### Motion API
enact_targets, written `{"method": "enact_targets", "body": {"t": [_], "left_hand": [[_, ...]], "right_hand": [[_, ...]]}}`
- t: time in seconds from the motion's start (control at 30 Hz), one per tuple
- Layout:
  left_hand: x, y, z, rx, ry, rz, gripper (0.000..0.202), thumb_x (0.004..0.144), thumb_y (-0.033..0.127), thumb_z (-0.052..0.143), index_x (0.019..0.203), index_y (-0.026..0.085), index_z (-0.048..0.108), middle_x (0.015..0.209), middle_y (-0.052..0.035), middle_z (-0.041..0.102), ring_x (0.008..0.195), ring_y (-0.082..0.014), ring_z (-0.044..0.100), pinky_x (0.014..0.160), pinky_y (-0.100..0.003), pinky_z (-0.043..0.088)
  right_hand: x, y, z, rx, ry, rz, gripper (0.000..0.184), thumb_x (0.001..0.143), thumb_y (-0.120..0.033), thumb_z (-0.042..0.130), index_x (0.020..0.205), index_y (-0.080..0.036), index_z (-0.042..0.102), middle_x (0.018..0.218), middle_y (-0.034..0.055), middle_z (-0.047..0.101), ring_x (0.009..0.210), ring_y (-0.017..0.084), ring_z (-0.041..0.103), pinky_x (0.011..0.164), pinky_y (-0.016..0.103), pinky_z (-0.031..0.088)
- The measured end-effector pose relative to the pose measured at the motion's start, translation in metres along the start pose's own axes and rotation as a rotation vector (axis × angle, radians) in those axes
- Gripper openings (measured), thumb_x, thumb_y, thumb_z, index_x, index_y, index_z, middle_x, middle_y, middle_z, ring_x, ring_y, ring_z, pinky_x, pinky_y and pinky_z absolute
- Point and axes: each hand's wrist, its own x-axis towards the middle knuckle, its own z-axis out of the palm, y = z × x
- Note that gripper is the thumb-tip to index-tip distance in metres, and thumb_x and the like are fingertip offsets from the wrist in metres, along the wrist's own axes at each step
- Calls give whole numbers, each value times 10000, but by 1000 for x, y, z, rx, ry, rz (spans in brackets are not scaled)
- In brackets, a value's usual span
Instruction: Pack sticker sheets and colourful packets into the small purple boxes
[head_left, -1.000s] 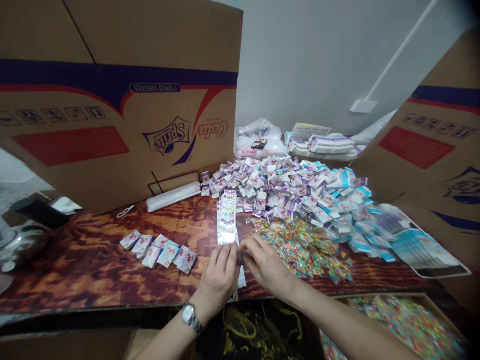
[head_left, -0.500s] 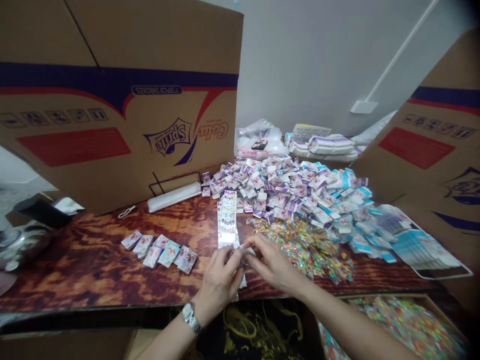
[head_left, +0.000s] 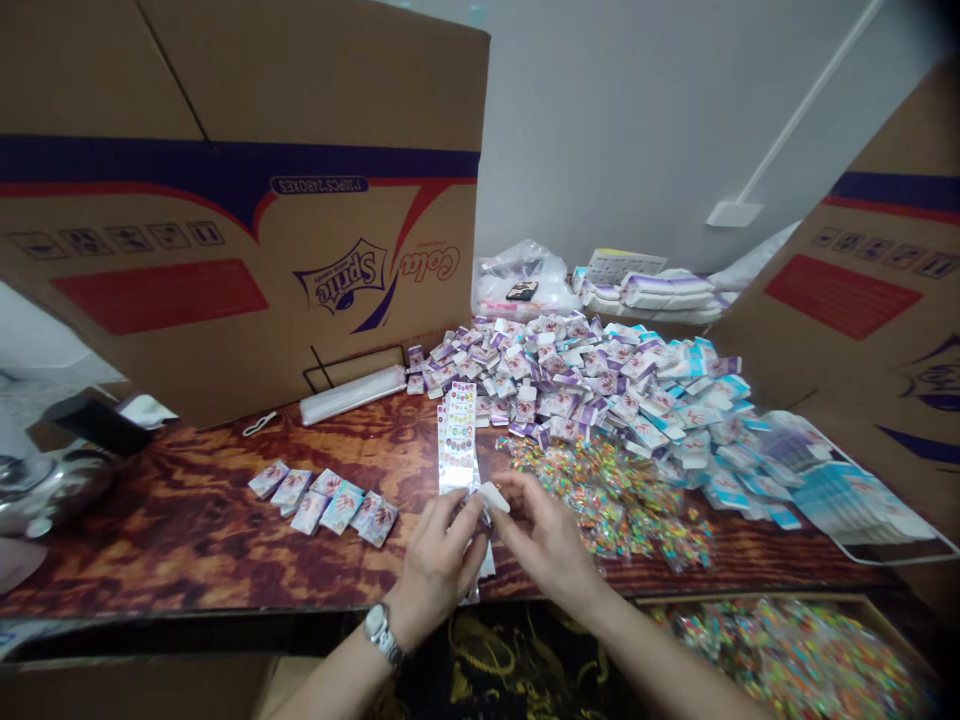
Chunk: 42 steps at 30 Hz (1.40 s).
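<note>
Close together at the table's front edge, both my hands grip one small white-flapped carton (head_left: 493, 497). My left hand (head_left: 444, 550), with a watch on its wrist, holds the carton's body, mostly hidden behind the fingers. At the flap, my right hand (head_left: 536, 525) pinches with thumb and fingers. Beneath and behind the hands lie sticker strips (head_left: 459, 430) printed with small coloured pictures. A short row of small cartons (head_left: 326, 500) lies flat to the left. Candy in clear bags (head_left: 615, 490) is heaped just right of my hands.
Behind the candy rises a big pile of small purple and blue cartons (head_left: 570, 370). Large cardboard boxes (head_left: 247, 300) stand at left and right. A clear plastic roll (head_left: 352, 395) lies by the left box. More bagged candy (head_left: 810, 650) fills a box below the table edge.
The white flap of the carton now stands up in plainer view between my hands. My right fingers have shifted slightly to the right, while the left hand stays nearly in place.
</note>
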Motion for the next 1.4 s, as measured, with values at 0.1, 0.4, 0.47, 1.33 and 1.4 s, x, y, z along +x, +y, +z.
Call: {"method": "enact_targets", "body": {"t": [0.1, 0.4, 0.47, 1.33, 1.4], "left_hand": [[1, 0, 1, 25, 32, 3, 381, 824, 95, 496, 1200, 139, 458, 1067, -135, 558, 961, -225, 539, 814, -348, 490], [-5, 5, 7, 9, -9, -88, 409, 830, 113, 495, 1228, 115, 401, 1029, -129, 586, 920, -221, 558, 795, -350, 497], [-7, 4, 10, 24, 11, -110, 452, 834, 132, 496, 1264, 107, 360, 1036, -138, 583, 924, -230, 561, 794, -358, 500], [-32, -51, -12, 350, -216, -203, 385, 860, 270, 484, 1206, 102, 472, 975, -140, 622, 885, -262, 577, 708, -368, 520], [-42, -76, -21, 520, -274, -277, 347, 860, 260, 469, 1161, 98, 527, 956, -157, 627, 874, -291, 577, 651, -381, 518]], "right_hand": [[1, 0, 4, 113, -1, 32, 174, 874, -265, 525, 1015, -215, 614, 949, 40, 631, 865, 158, 597, 762, 271, 488], [3, 18, 19, 312, 78, 250, 154, 802, -277, 603, 908, -171, 638, 804, 25, 622, 758, 150, 603, 696, 268, 505], [2, 17, 20, 209, 102, 216, 133, 805, -254, 587, 881, -168, 654, 805, 34, 627, 766, 160, 604, 697, 278, 505], [2, 47, 33, -188, -119, -64, 442, 927, -269, 412, 1362, -204, 365, 1211, 105, 581, 1118, 213, 538, 931, 399, 458], [21, 66, 28, -300, -122, -84, 437, 916, -292, 424, 1337, -178, 410, 1224, 122, 570, 1143, 234, 515, 947, 425, 434]]}}
